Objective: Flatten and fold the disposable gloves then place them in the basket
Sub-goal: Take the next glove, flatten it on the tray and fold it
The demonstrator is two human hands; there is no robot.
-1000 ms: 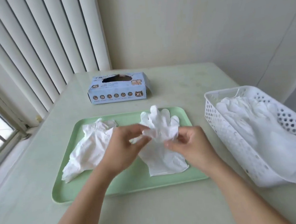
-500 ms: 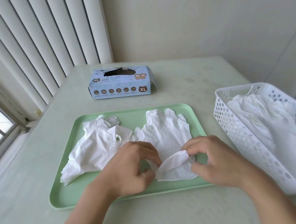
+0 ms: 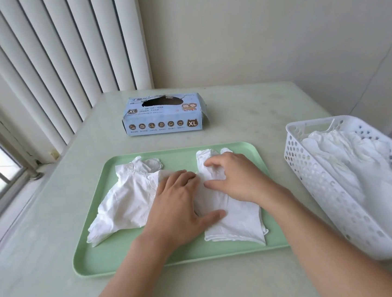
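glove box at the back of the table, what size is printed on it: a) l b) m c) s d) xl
d: the blue glove box behind the green tray shows "XL" in a dark badge at the right end of its front face, and again near the left of its top face.

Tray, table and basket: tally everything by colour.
White: 4, flattened glove, crumpled glove, basket, glove pile in it
Green: 1, tray
Blue: 1, glove box
Total: 6
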